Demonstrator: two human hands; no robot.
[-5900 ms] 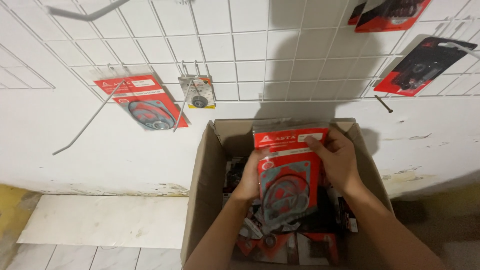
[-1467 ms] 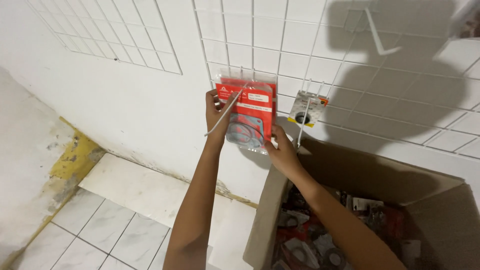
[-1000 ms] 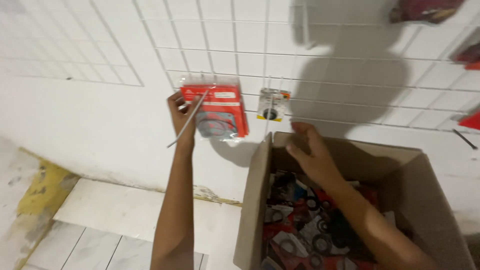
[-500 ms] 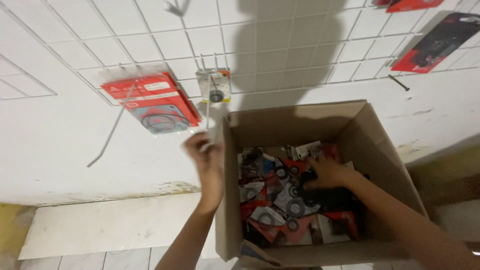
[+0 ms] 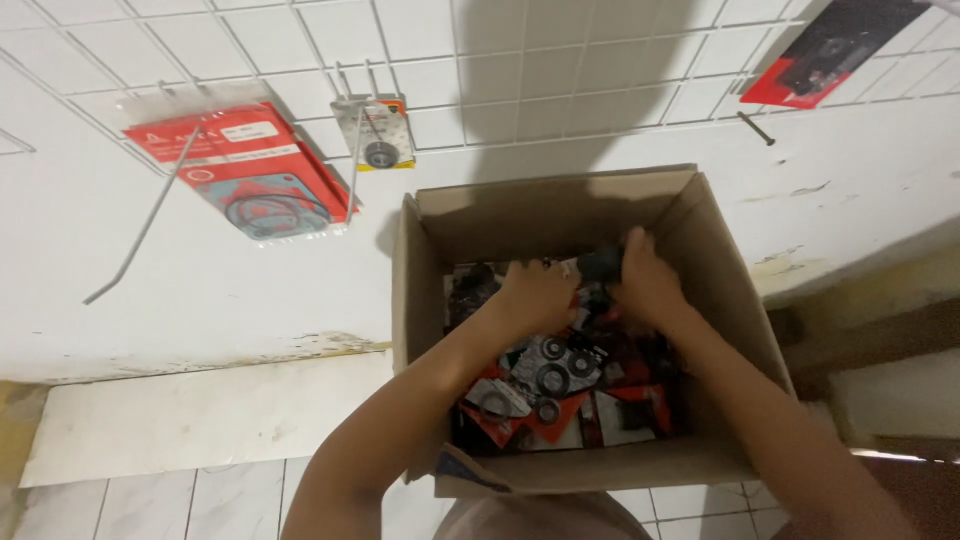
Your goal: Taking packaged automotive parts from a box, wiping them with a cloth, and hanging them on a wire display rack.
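Left hand (image 5: 535, 295) and right hand (image 5: 645, 285), both inside the open brown cardboard box (image 5: 735, 300), together grasp a dark plastic-wrapped packet (image 5: 598, 265) near its rear wall; I would lift it straight, clear of the red-and-black packs (image 5: 560, 395).

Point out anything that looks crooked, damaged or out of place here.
The red pack on the wall grid hangs tilted. The paint below it is peeling along the wall's base. Both hands, left and right, are in the box of jumbled packs.
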